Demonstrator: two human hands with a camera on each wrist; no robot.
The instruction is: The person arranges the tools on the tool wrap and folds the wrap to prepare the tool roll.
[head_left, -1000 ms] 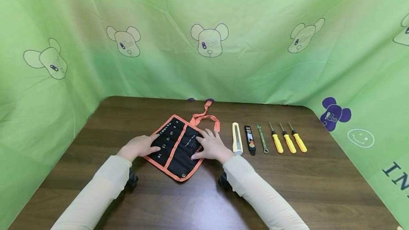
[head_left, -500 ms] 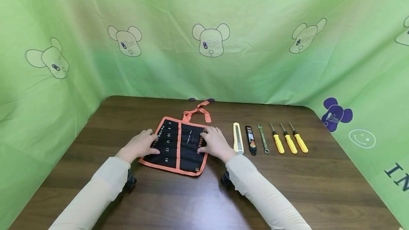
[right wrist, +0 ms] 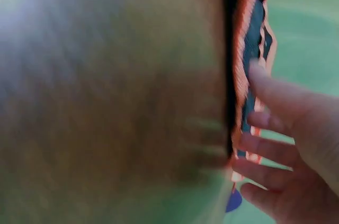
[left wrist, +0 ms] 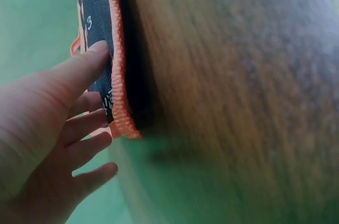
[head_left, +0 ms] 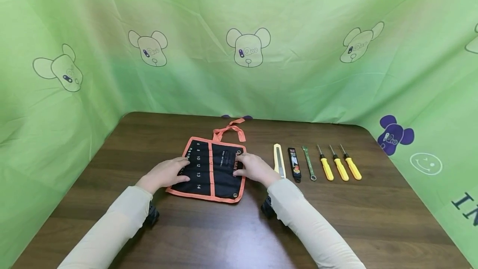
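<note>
A black tool pouch (head_left: 225, 188) with orange edging, an orange divider strip and white size numbers lies flat on the table in the head view. My left hand (head_left: 166, 173) rests on its left edge, thumb and fingertips on the fabric. Over the opposite edge lies my right hand (head_left: 257, 169), its fingers touching the printed part. The left wrist view shows my left thumb and spread fingers (left wrist: 87, 123) along the pouch's orange edge (left wrist: 117, 60). In the right wrist view, loosely extended right fingers (right wrist: 270, 152) touch the other edge (right wrist: 241, 78).
An orange tie strap (head_left: 228, 129) trails from the pouch's far side. To the right, a pale yellow utility knife (head_left: 279, 161), a black printed case (head_left: 294, 165), a green wrench (head_left: 309, 163) and three yellow-handled screwdrivers (head_left: 340, 167) lie in a row. A green curtain (head_left: 239, 90) hangs behind the table.
Both hands have turned the pouch counterclockwise, so its divider strip now runs nearly straight away from me. The strap swung left. In the last half second the pouch shifted slightly right.
</note>
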